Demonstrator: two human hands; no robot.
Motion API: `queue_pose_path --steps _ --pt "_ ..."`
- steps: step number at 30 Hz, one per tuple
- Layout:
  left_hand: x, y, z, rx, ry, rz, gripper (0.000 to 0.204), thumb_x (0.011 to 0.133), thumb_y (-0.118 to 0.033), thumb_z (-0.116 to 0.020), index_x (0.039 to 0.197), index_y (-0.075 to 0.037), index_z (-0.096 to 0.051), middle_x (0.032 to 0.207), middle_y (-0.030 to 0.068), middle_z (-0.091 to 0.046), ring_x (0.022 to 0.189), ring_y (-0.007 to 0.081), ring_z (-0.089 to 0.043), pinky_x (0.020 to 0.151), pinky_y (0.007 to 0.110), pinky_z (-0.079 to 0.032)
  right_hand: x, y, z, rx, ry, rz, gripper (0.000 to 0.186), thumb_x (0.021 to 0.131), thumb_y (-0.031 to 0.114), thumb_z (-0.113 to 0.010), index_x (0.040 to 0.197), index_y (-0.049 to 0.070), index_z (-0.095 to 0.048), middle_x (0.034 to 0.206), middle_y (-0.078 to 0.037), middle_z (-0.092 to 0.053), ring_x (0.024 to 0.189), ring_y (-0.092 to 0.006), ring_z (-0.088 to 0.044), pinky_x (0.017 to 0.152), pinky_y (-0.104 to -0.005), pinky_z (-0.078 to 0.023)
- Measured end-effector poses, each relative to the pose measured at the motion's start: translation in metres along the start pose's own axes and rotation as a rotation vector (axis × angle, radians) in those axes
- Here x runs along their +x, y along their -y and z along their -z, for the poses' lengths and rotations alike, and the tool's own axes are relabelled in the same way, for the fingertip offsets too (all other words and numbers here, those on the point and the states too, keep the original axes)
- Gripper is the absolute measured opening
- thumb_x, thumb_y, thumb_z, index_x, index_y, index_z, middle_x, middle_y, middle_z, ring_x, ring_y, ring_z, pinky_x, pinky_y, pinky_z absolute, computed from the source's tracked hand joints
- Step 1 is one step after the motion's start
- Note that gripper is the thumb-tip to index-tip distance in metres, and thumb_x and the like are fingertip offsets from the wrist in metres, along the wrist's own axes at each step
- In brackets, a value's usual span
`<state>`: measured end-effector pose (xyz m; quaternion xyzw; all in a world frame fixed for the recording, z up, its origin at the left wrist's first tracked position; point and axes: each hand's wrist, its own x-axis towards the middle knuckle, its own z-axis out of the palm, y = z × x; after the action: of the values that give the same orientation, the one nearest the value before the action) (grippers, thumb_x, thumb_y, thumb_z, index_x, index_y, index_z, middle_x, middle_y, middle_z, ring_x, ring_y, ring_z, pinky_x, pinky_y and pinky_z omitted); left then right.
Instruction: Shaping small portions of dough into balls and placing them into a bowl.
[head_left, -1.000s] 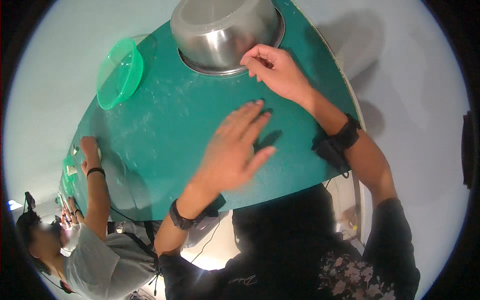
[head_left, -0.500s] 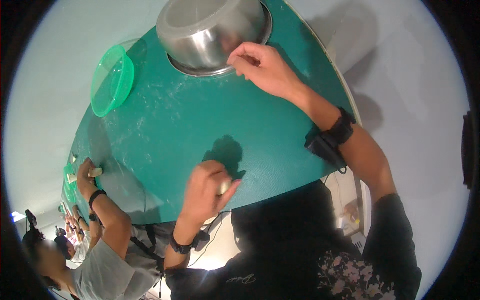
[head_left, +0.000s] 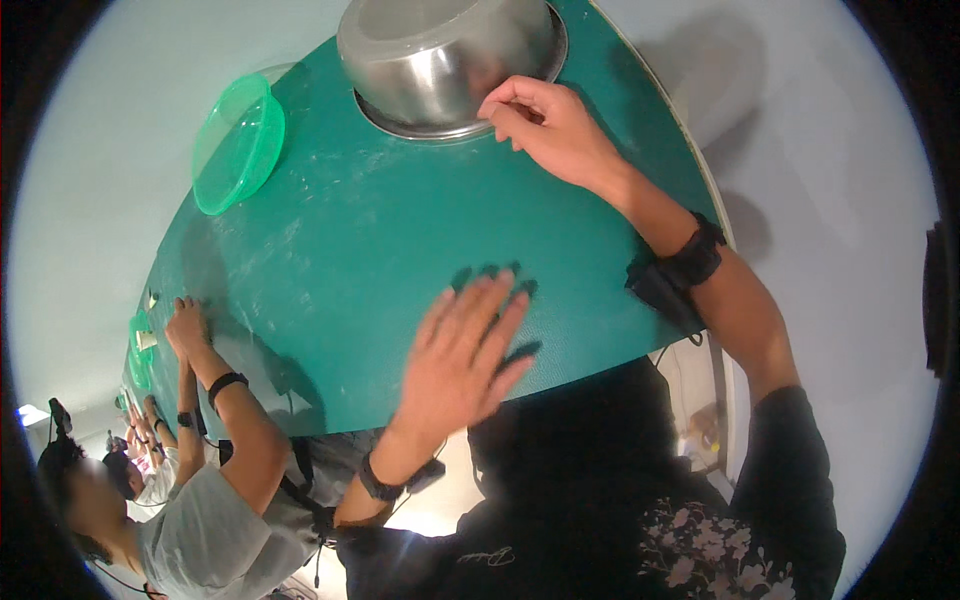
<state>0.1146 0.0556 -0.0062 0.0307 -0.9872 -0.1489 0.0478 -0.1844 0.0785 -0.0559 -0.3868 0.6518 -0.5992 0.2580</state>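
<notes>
My left hand (head_left: 458, 357) lies palm down over the green tabletop (head_left: 380, 235), fingers stretched out and spread. Its palm hides what is under it; the small pale ball seen earlier does not show. Farther off, my right hand (head_left: 550, 130) is closed loosely, fingers curled in and thumb against the bent index finger. Whatever it pinches, if anything, is hidden. Its fingertips are right by the rim of an upside-down steel basin (head_left: 440, 75); whether they touch it I cannot tell.
A translucent green plastic bowl (head_left: 240, 145) stands at the far left edge. Whitish smears mark the tabletop. On the left a co-worker (head_left: 210, 530) works at the same table, hands (head_left: 187, 328) over it, with pale pieces and another green container (head_left: 140, 360) beyond.
My left hand has opened from a grip round the small pale ball to a flat palm, moving slightly right and away from me. My right hand keeps its pose by the basin.
</notes>
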Motion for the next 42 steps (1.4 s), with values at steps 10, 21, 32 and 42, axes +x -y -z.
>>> queue_pose_path --steps 10,21,32,42 --pt "-0.038 0.046 0.017 -0.068 -0.113 0.190 0.073 0.091 -0.039 -0.089 0.148 -0.004 -0.062 0.163 0.0221 -0.055 0.146 0.0481 -0.054 0.120 0.057 -0.046 -0.022 -0.009 0.011 -0.779 -0.035 0.531 0.029 0.101 0.018 -0.076 0.127 0.007 -0.073 0.128 -0.009 -0.058 0.096 -0.0319 -0.073 0.084 -0.0442 -0.062" --pt "-0.021 0.040 0.014 -0.090 -0.060 0.121 0.050 0.085 -0.019 -0.094 0.128 -0.008 -0.072 0.128 0.0130 -0.070 0.117 0.0377 -0.068 0.096 0.048 -0.059 -0.011 0.003 0.009 -0.643 -0.183 0.564 0.030 0.092 0.024 -0.090 0.105 0.006 -0.069 0.110 -0.010 -0.060 0.093 -0.0318 -0.071 0.079 -0.0439 -0.060" --pt "0.095 0.093 0.013 -0.367 -0.253 0.274 0.034 0.097 -0.023 -0.090 0.121 -0.005 -0.074 0.119 0.0116 -0.075 0.101 0.0237 -0.073 0.088 0.037 -0.060 0.008 0.001 0.021 -0.190 -0.591 0.657 0.025 0.092 0.011 -0.093 0.103 0.001 -0.073 0.095 -0.001 -0.059 0.071 -0.0071 -0.048 0.074 -0.0246 -0.056" --pt "0.254 0.140 0.025 -0.151 -0.483 -0.083 0.041 0.097 -0.026 -0.086 0.127 -0.002 -0.073 0.119 0.0194 -0.075 0.103 0.0421 -0.072 0.091 0.049 -0.059 0.013 0.001 0.023 -0.167 -0.691 0.740 0.025 0.093 0.008 -0.093 0.104 0.001 -0.071 0.089 0.002 -0.047 0.069 -0.0052 -0.039 0.065 -0.0203 -0.044"
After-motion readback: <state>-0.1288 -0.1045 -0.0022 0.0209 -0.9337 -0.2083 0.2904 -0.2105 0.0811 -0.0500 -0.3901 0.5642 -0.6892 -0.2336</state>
